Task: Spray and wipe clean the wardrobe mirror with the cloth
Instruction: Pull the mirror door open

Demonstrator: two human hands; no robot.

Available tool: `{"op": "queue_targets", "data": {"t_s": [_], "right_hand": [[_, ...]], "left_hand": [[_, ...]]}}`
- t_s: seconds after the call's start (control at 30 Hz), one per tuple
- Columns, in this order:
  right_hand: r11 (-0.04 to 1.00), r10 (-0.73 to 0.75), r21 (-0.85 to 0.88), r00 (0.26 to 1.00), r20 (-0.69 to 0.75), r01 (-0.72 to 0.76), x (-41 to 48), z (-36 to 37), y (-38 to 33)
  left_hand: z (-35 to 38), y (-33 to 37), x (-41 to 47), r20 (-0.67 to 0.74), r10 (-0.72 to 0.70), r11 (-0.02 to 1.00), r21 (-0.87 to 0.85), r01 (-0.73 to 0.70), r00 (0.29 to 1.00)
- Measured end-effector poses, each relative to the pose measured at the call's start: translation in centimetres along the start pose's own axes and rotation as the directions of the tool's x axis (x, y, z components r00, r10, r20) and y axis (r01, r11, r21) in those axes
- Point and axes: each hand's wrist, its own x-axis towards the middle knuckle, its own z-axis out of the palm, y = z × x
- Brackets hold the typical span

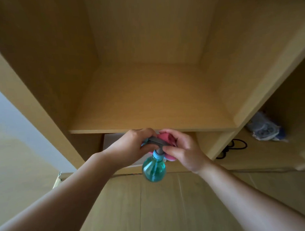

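Low in the centre of the frame, the person is holding a teal translucent plastic spray bottle with a grey trigger head (154, 167) just in front of the edge of an empty light-wood wardrobe shelf (148, 128). The left hand (132, 146) is wrapping its grip around the grey trigger head, clamped on it. The right hand (181, 149) is closing its grip on a bunched pink cloth (166, 138) while its fingertips (169, 150) are touching the bottle's neck. No mirror is showing anywhere in view; only the open wooden compartments, with a dark cable (237, 144) and a crumpled blue-and-white bag (264, 129) lying at the right of the frame. The step seems to be sorting bottle and cloth between the hands. To do it well, one hand should be taking the bottle's weight fully before the other lets go, keeping the nozzle pointing away from the wood.
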Motion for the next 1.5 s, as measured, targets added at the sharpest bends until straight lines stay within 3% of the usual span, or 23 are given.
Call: {"op": "queue_targets", "data": {"t_s": [0.33,0.67,0.93,1.17,1.5], "right_hand": [[0.986,-0.059,-0.161,0.997,-0.042,0.051,1.1,-0.7,-17.6],[0.973,-0.148,-0.184,0.989,-0.026,0.141,2.1,-0.7,-49.0],[0.934,-0.291,-0.243,0.952,-0.089,0.263,1.8,-1.1,-70.4],[0.895,-0.405,-0.280,0.895,-0.185,0.347,-0.1,-1.1,-79.7],[0.820,-0.469,-0.487,0.840,-0.271,0.301,-3.6,-1.0,-84.5]], "left_hand": [[-13.6,12.4,1.7,-0.071,-0.033,0.999,0.000,0.033,0.997],[-35.9,31.5,4.2,-0.219,-0.141,0.969,-0.228,0.089,0.965],[-51.6,46.3,6.6,-0.183,-0.010,0.958,-0.284,-0.043,0.983],[-58.5,53.6,7.5,-0.183,0.103,0.951,-0.270,-0.151,0.978],[-60.8,58.7,7.6,-0.176,0.194,0.952,-0.203,-0.228,0.965]]}}
